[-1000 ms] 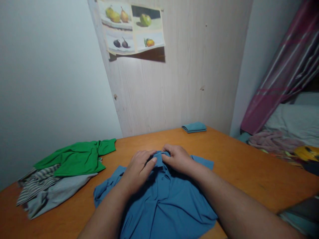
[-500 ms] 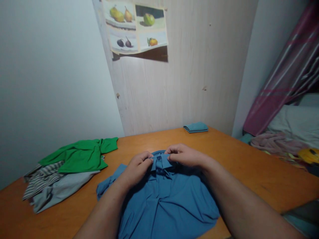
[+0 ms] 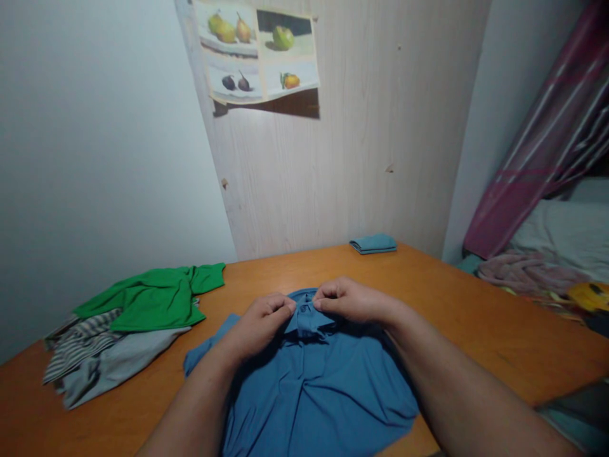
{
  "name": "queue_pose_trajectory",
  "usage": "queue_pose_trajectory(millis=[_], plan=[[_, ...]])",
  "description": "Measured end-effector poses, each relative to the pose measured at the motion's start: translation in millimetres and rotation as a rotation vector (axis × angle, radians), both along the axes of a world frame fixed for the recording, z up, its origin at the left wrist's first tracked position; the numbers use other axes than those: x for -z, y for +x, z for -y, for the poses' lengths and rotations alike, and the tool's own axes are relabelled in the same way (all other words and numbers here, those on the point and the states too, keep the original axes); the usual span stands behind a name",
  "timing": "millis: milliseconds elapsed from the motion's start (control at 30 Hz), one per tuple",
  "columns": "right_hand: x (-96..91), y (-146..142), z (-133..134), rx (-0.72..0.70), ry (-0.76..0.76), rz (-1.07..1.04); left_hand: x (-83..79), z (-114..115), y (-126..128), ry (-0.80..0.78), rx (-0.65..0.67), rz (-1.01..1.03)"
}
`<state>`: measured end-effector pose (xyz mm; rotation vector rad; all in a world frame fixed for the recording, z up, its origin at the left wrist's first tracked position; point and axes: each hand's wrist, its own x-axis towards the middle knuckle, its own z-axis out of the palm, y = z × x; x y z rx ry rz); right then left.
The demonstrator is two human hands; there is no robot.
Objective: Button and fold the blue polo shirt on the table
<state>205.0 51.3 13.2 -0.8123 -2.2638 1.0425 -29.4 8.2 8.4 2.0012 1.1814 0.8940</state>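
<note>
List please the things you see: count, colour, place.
shirt: 1, blue, centre
top: 1, green, left
striped cloth: 1, grey-white, under top
grey cloth: 1, grey, under top
folded cloth: 1, teal, table's back
table: 1, orange, foreground
poster: 1, multicoloured, on panel
panel: 1, pale, behind table
curtain: 1, pink, right
white cloth: 1, white, right
crumpled cloth: 1, pinkish, right
unclear item: 1, yellow, right
dark object: 1, dark, lower right
left hand: 1, bare, holding shirt
right hand: 1, bare, holding shirt

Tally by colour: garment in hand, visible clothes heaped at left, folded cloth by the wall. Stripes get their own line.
Blue: 1, shirt
Green: 1, top
Striped: 1, striped garment
Grey: 1, grey garment
Teal: 1, folded cloth
Total: 5; more may be hidden
</note>
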Motion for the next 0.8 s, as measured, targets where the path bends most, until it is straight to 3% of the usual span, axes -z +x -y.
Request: queue_pose_trajectory(millis=[400,800], plan=[[2.3,-1.3,0.5,0.038,0.044,0.010,0.5,1.2,0.2,-0.056,0.001,0.000],[-0.4,0.0,1.7,0.043,0.023,0.011,-2.1,1.7,-3.0,-0.004,0.020,0.000]])
